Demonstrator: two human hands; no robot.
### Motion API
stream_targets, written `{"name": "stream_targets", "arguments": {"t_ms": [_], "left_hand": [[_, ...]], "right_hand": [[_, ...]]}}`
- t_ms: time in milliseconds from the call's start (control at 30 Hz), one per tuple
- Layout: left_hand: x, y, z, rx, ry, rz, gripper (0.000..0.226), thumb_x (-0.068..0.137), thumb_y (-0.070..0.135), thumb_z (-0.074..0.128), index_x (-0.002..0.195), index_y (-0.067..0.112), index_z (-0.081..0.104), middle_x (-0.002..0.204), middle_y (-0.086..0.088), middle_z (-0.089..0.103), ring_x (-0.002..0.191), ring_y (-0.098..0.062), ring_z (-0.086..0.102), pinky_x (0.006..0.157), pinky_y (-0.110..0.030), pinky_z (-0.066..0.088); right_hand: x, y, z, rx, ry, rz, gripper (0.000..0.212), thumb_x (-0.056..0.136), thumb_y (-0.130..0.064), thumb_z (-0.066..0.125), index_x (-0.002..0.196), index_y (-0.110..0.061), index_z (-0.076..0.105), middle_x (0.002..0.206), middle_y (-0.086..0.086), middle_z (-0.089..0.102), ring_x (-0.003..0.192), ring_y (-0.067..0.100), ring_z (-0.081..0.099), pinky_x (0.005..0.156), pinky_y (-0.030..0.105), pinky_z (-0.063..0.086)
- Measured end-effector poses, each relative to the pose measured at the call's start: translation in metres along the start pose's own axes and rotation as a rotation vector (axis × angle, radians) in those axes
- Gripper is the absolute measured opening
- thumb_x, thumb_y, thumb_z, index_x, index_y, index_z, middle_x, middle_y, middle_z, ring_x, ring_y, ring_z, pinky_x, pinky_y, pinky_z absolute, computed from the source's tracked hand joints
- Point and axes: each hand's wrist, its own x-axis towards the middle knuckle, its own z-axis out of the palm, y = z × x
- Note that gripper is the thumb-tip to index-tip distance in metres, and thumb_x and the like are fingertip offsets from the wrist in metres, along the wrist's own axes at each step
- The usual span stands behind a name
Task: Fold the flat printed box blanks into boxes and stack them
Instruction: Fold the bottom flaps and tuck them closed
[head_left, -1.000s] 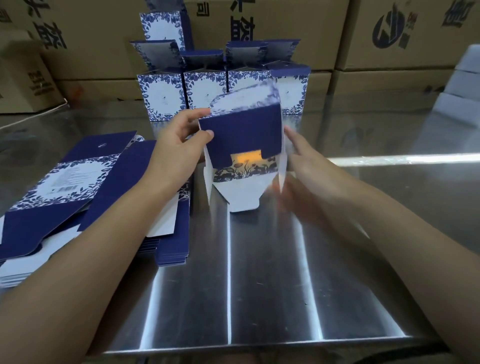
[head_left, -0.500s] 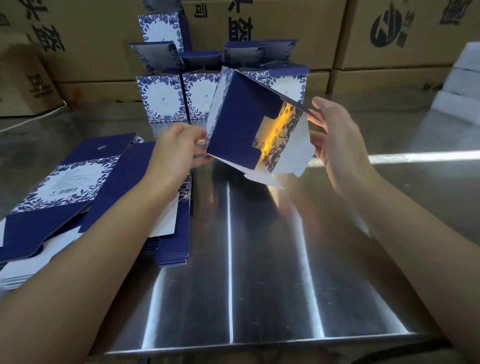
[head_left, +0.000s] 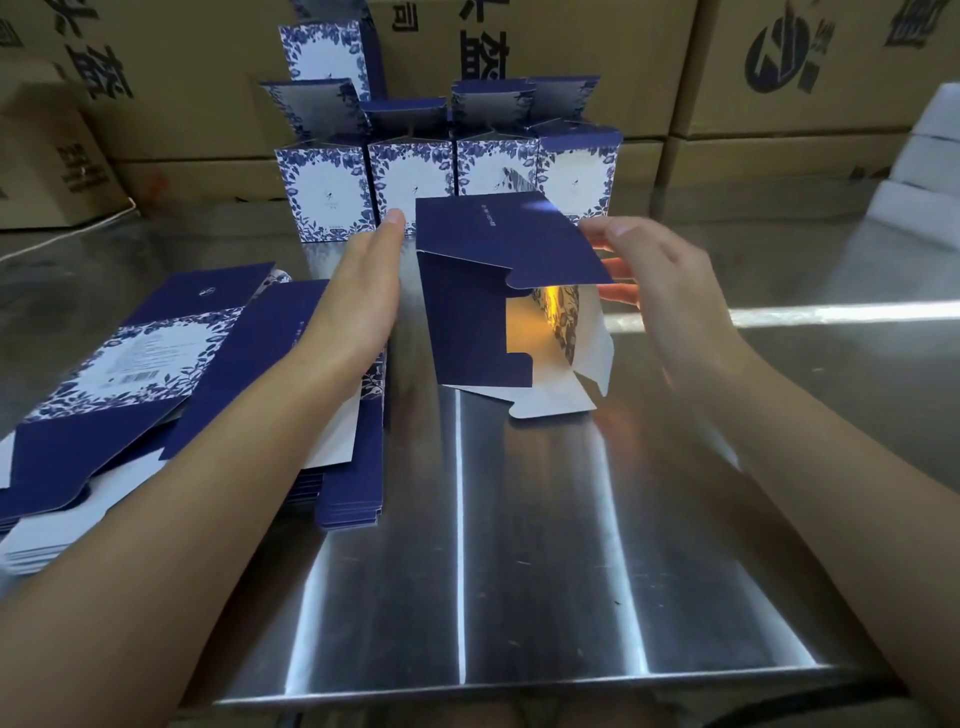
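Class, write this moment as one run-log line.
left hand: flat beside half-folded box | right hand: holds its blue flap | flat blanks: stacked left | finished boxes: rear

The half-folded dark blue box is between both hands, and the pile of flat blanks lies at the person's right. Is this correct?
Not quite. In the head view the pile of flat blanks lies at the person's left, not right. The half-folded box is indeed between the left hand and the right hand.

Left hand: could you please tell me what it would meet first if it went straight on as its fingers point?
The left hand would probably meet the folded boxes just beyond first; depth is unclear.
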Motion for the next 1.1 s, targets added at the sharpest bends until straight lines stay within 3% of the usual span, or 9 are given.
{"name": "stream_targets", "arguments": {"t_ms": [100,167,267,367,467,600,733,900,1100], "left_hand": [[-0.006,0.0,-0.002,0.004,-0.004,0.211,0.023,0.098,0.042,0.041,0.116,0.037,0.053,0.108,0.031,0.051,0.104,0.018,0.045,0.096,-0.012,0.038],[-0.01,0.002,-0.003,0.017,-0.041,0.307,0.029,0.096,0.039,0.046,0.123,0.034,0.054,0.127,0.024,0.051,0.116,0.015,0.043,0.091,0.0,0.032],[-0.012,0.002,-0.004,0.055,-0.083,0.357,0.029,0.092,0.037,0.05,0.12,0.03,0.058,0.14,0.012,0.045,0.13,0.004,0.037,0.108,-0.018,0.029],[-0.013,0.003,-0.003,0.107,-0.092,0.361,0.023,0.094,0.03,0.053,0.115,0.027,0.06,0.139,0.009,0.046,0.13,-0.001,0.039,0.113,-0.034,0.03],[-0.012,0.003,-0.005,0.119,-0.089,0.363,0.021,0.094,0.03,0.054,0.114,0.028,0.06,0.138,0.009,0.047,0.127,-0.001,0.041,0.111,-0.034,0.033],[-0.012,0.004,-0.007,0.127,-0.118,0.362,0.021,0.094,0.027,0.056,0.114,0.03,0.058,0.136,0.014,0.047,0.124,0.005,0.041,0.107,-0.028,0.034],[-0.012,0.003,-0.009,0.145,-0.128,0.36,0.029,0.089,0.028,0.064,0.117,0.031,0.058,0.137,0.014,0.045,0.127,-0.001,0.041,0.106,-0.036,0.039],[-0.012,0.001,-0.008,0.145,-0.134,0.36,0.041,0.079,0.038,0.067,0.118,0.032,0.058,0.137,0.015,0.045,0.128,-0.004,0.042,0.104,-0.041,0.041],[-0.008,-0.002,-0.01,0.132,-0.121,0.365,0.036,0.08,0.037,0.067,0.115,0.036,0.058,0.136,0.017,0.046,0.125,0.001,0.042,0.102,-0.033,0.043]], "right_hand": [[-0.003,-0.002,0.001,-0.024,-0.041,-0.012,0.029,0.082,-0.04,0.044,0.098,-0.034,0.068,0.102,-0.014,0.069,0.082,-0.003,0.062,0.074,0.016,0.05],[-0.005,-0.003,0.001,-0.033,-0.074,-0.031,0.025,0.082,-0.038,0.047,0.097,-0.037,0.067,0.101,-0.015,0.068,0.081,-0.004,0.061,0.075,0.017,0.048],[-0.006,-0.001,0.002,-0.086,-0.126,-0.068,0.024,0.08,-0.038,0.051,0.1,-0.044,0.064,0.098,-0.025,0.065,0.091,0.002,0.06,0.084,0.026,0.047],[-0.008,-0.001,0.001,-0.12,-0.158,-0.087,0.027,0.077,-0.041,0.053,0.102,-0.048,0.061,0.109,-0.025,0.061,0.103,0.015,0.057,0.098,0.041,0.044],[-0.01,-0.002,0.002,-0.113,-0.197,-0.08,0.037,0.072,-0.049,0.054,0.109,-0.045,0.059,0.118,-0.021,0.059,0.105,0.014,0.057,0.099,0.038,0.043],[-0.01,-0.001,0.004,-0.121,-0.206,-0.077,0.038,0.074,-0.041,0.061,0.112,-0.044,0.055,0.117,-0.025,0.055,0.095,-0.001,0.059,0.085,0.024,0.043],[-0.01,-0.001,0.005,-0.132,-0.212,-0.081,0.04,0.072,-0.04,0.064,0.109,-0.047,0.052,0.12,-0.023,0.053,0.09,-0.007,0.059,0.078,0.02,0.043],[-0.011,-0.001,0.003,-0.17,-0.272,-0.088,0.055,0.07,-0.046,0.067,0.119,-0.048,0.044,0.113,-0.042,0.043,0.096,-0.013,0.054,0.072,0.01,0.044],[-0.011,0.0,0.002,-0.154,-0.351,-0.07,0.062,0.067,-0.031,0.058,0.123,-0.05,0.04,0.129,-0.03,0.041,0.099,-0.014,0.05,0.078,0.016,0.041]]}}
